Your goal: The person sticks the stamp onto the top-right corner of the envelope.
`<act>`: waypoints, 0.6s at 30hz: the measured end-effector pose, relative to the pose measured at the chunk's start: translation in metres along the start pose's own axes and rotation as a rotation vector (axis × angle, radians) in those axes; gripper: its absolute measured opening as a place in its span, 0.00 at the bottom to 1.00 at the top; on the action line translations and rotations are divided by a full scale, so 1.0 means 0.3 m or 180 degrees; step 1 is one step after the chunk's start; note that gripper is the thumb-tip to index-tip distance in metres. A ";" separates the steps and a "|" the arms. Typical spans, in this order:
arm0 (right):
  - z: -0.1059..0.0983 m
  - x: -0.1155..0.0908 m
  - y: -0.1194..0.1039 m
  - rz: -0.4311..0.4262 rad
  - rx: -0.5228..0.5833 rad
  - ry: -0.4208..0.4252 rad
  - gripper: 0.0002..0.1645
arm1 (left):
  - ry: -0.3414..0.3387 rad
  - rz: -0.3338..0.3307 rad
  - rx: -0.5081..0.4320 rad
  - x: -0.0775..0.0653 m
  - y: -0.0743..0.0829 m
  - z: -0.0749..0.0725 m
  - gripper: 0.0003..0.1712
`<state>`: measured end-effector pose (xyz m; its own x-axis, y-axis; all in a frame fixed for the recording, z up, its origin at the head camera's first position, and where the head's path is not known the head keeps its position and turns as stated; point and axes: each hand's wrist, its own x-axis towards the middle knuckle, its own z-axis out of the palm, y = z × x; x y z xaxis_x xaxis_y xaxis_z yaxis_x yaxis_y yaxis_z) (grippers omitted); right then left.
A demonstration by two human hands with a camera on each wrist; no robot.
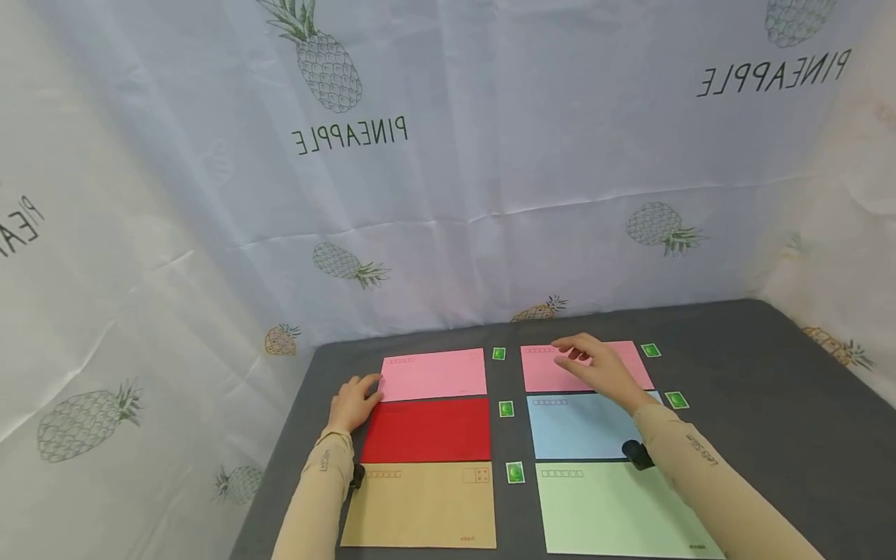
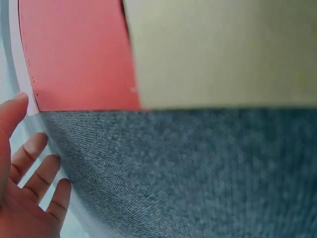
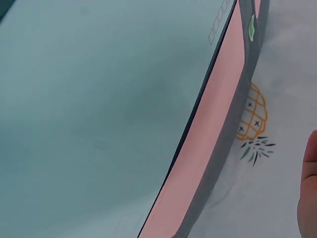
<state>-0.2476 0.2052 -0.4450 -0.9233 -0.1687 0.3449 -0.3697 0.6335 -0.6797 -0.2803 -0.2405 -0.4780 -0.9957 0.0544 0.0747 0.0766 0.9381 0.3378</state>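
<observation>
The left pink envelope (image 1: 434, 375) lies far back on the table (image 1: 756, 389), the relaxed left hand (image 1: 353, 404) at its edge. The right hand (image 1: 603, 372), loosely bent and empty, hovers over the right pink envelope (image 1: 542, 375). Mirrored "PINEAPPLE" marks the curtain (image 1: 490, 155).

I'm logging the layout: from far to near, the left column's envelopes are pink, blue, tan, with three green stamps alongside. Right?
Not quite: the middle envelope is red, not blue, as the head view shows. The pink envelope, tan envelope and green stamps are as you said.
</observation>
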 end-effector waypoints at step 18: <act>0.124 0.094 -0.006 0.0458 0.0497 -0.0261 0.19 | -0.0073 -0.0135 -0.0291 0.023 -0.044 0.009 0.22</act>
<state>-0.2768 0.1713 -0.4581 -0.9707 -0.1500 0.1877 -0.2392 0.5319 -0.8123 -0.2882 -0.2515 -0.4845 -0.9990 0.0242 0.0376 0.0379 0.9046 0.4245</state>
